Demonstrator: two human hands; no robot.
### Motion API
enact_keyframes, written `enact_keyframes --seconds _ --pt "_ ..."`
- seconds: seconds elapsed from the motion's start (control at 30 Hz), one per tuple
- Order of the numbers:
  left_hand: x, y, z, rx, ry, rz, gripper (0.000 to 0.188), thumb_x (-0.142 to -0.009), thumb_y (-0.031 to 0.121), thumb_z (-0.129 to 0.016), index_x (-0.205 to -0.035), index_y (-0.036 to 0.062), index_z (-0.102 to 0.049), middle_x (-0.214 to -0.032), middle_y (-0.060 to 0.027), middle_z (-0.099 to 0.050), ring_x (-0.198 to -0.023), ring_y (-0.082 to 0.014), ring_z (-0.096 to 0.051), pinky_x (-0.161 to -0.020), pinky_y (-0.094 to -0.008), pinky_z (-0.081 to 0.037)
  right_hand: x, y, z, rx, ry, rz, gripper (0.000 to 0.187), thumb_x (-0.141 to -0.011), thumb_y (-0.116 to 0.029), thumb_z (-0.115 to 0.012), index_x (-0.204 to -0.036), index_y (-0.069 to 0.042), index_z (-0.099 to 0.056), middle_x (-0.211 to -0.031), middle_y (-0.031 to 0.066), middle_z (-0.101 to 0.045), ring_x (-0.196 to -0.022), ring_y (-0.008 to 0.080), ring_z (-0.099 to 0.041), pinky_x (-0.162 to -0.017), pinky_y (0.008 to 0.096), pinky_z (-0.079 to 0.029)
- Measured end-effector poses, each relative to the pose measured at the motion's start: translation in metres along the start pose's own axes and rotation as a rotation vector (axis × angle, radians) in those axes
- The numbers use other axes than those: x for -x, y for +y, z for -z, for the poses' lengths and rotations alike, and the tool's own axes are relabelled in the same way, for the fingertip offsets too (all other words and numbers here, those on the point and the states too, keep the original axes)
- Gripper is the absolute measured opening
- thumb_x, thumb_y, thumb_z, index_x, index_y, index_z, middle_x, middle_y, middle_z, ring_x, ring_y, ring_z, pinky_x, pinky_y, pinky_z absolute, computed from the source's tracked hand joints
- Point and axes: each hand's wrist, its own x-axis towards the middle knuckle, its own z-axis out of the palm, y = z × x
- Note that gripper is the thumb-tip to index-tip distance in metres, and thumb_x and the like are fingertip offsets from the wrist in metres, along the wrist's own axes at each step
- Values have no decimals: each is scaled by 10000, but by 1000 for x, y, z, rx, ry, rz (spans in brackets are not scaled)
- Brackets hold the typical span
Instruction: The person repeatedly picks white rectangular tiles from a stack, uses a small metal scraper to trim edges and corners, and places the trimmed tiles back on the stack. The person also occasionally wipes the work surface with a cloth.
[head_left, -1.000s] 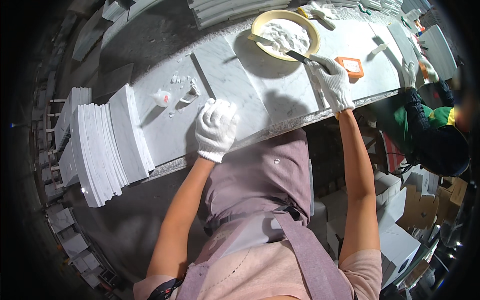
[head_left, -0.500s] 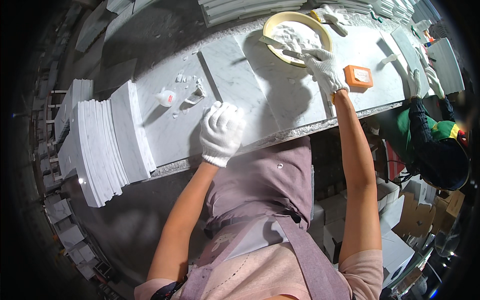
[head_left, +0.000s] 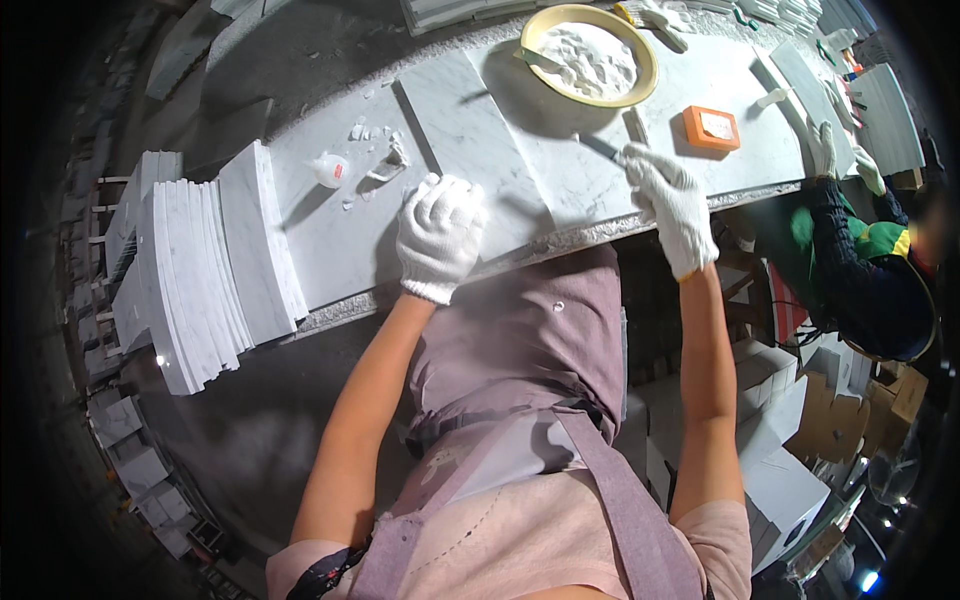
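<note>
My right hand (head_left: 672,205), in a white knit glove, grips a narrow spatula (head_left: 602,148). Its blade points left, just nearer to me than a yellow bowl (head_left: 648,82) of white powder or paste. A light dab shows at the blade's tip. My left hand (head_left: 440,235), gloved alike, is closed with curled fingers at the near edge of a grey-veined marble slab (head_left: 465,130); whether anything is under the fingers is hidden. A second flat blade (head_left: 540,60) leans over the bowl's left rim.
A small clear bottle (head_left: 330,170) and white chips (head_left: 365,131) lie left of the slab. Marble strips (head_left: 200,270) stand stacked at far left. Right of the bowl are an orange box (head_left: 711,128) and spare gloves (head_left: 660,18). A co-worker (head_left: 865,260) works at right.
My right hand has drawn back from the bowl toward me, bringing the spatula out over the marble. My left hand stays at the slab's near edge.
</note>
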Motion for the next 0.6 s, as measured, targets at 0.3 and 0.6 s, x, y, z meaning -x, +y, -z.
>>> enact_keyframes --seconds 0.3,0.6 --pt "6 -1 0 6 -29 0 340 -927 213 -764 -1261 168 -726 -1291 -48 -668 -1279 -288 -600 -1158 -504 -443 95 80 -16 -67 98 -39 334 -1015 -172 -749 -1322 -40 -731 -961 -22 -748 -653 20 -578 -539 180 -456" --pt "7 -1 0 11 -49 14 349 -915 224 -784 -1257 179 -729 -1290 -41 -673 -1269 -297 -607 -1153 -503 -446 101 93 -45 -45 193 59 299 -1023 -108 -725 -1315 -43 -739 -974 -8 -749 -693 30 -604 -566 201 -482"
